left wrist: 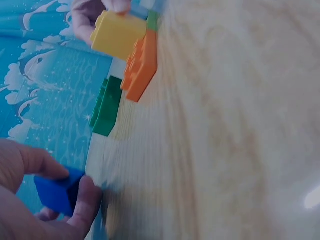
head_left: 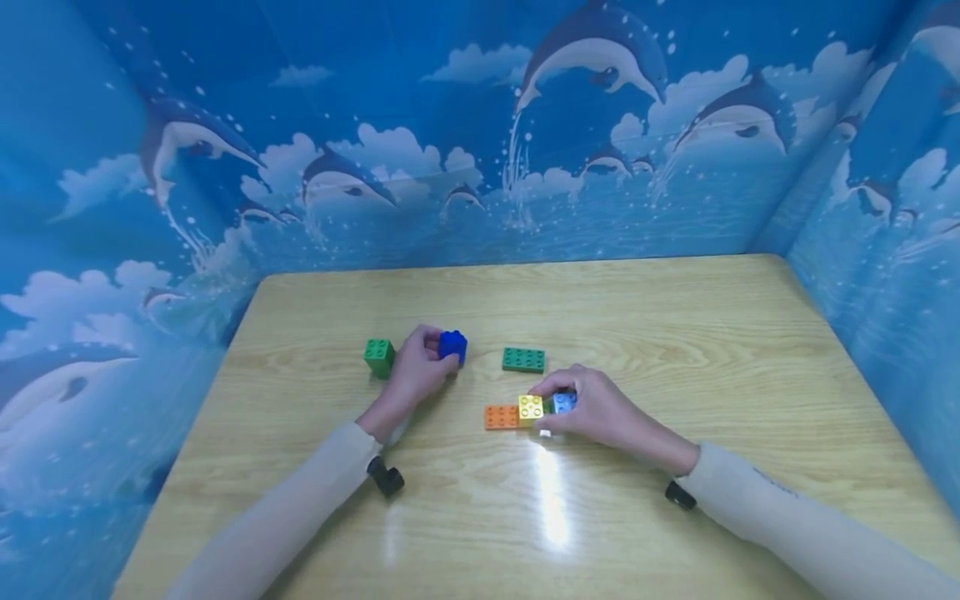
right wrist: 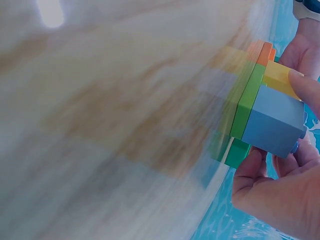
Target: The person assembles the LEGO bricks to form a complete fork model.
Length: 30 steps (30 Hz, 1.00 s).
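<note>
Near the middle of the counter [head_left: 675, 333], the right hand [head_left: 600, 406] has its grip pinched on a yellow brick [head_left: 530, 408] at the right end of an orange brick [head_left: 501, 417], a light blue brick [head_left: 565, 402] beside it. The left hand [head_left: 418, 367] grips a dark blue brick [head_left: 452, 346], with a tall green brick [head_left: 379, 357] just to its left. A flat green brick [head_left: 523, 360] narrows the gap between hands; wood spreads widest toward the right edge.

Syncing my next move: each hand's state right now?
Left hand: closed, pinching the dark blue toy brick.
Right hand: closed, gripping the yellow four-stud toy brick.
</note>
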{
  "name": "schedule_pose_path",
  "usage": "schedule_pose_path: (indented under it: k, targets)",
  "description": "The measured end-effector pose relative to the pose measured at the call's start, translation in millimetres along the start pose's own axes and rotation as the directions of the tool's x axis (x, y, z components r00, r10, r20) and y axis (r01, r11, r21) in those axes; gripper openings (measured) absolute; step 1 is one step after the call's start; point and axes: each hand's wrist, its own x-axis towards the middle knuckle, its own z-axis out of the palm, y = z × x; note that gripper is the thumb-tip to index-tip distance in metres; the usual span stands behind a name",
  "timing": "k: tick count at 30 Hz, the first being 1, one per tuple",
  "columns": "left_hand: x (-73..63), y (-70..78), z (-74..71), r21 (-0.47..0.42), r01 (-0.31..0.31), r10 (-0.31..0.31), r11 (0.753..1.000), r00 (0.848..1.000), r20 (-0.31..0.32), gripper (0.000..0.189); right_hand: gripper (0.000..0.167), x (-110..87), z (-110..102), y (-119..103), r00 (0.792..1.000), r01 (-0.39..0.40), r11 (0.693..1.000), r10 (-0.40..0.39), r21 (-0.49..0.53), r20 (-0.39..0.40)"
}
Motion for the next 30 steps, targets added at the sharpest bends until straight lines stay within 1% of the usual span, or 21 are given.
schedule_pose_path:
  k: [2, 5, 7, 9, 11, 13, 17, 21, 24, 26, 30]
  targets:
    - [-5.2, -0.5, 0.1, -0.004, -0.024, 0.024, 1.000, 0.999, 0.037, 0.044, 0.039, 0.0, 0.1, 0.1, 1.000, 0.001, 1.000, -0.001, -0.004, 0.000]
    - [-12.4, -1.0, 0.9, -0.006, -0.074, 0.075, 0.997, 0.993, 0.087, 0.042, 0.039, 0.2, 0.1, 0.0, 1.000, 0.003, 1.000, -0.003, -0.017, -0.003]
    - [-16.3, -1.9, 1.4, -0.002, -0.113, 0.113, 0.994, 0.988, 0.106, 0.043, 0.040, 0.4, -0.1, -0.2, 1.000, 0.004, 1.000, -0.004, -0.026, -0.004]
    - [-20.1, -3.3, 1.8, 0.012, -0.135, 0.133, 0.991, 0.984, 0.120, 0.042, 0.040, 0.7, -0.1, -0.3, 1.000, 0.006, 0.999, -0.006, -0.033, -0.004]
    - [-23.6, -5.2, 1.9, 0.018, -0.142, 0.139, 0.990, 0.982, 0.130, 0.043, 0.040, 1.0, -0.2, -0.3, 1.000, 0.009, 0.999, -0.009, -0.037, -0.003]
    - [-26.3, -6.6, 1.5, 0.016, -0.134, 0.130, 0.991, 0.982, 0.137, 0.043, 0.040, 1.2, -0.3, -0.1, 1.000, 0.010, 0.999, -0.010, -0.038, -0.004]
    - [-29.3, -8.9, 0.0, -0.039, -0.116, 0.121, 0.993, 0.977, 0.178, 0.043, 0.040, 1.6, -0.5, 0.4, 1.000, 0.010, 0.999, -0.010, -0.035, -0.007]
    - [-31.4, -13.1, -1.2, -0.084, -0.114, 0.132, 0.990, 0.957, 0.259, 0.042, 0.039, 1.2, -0.4, 0.1, 1.000, 0.001, 1.000, -0.001, -0.027, -0.002]
    - [-33.4, -16.7, -1.2, -0.083, -0.137, 0.156, 0.987, 0.939, 0.307, 0.040, 0.040, 0.3, -0.1, -1.0, 1.000, -0.008, 1.000, 0.008, -0.020, 0.001]
    - [-34.9, -18.3, -0.7, -0.080, -0.162, 0.180, 0.984, 0.928, 0.327, 0.039, 0.040, 0.1, 0.1, -1.8, 1.000, -0.009, 1.000, 0.009, -0.016, 0.002]
    - [-39.1, -21.0, 1.5, -0.062, -0.233, 0.239, 0.971, 0.903, 0.357, 0.038, 0.039, 0.5, 0.2, -2.2, 1.000, 0.003, 1.000, -0.003, -0.017, 0.000]
